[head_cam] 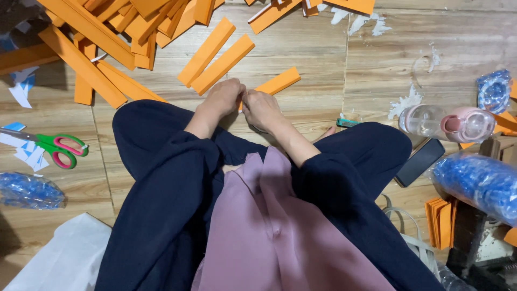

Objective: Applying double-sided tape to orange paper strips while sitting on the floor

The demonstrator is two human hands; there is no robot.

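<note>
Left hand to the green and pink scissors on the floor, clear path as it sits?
Probably yes. The green-and-pink-handled scissors lie on bare wooden floor to the person's left, with nothing between them and the left hand. That hand is now pinching an orange paper strip together with the right hand.

Home craft spot: wood-look floor (pixel 377 64), heaped orange paper strips (pixel 107 32), scissors (pixel 56 146), water bottle (pixel 447 121) beside.
</note>
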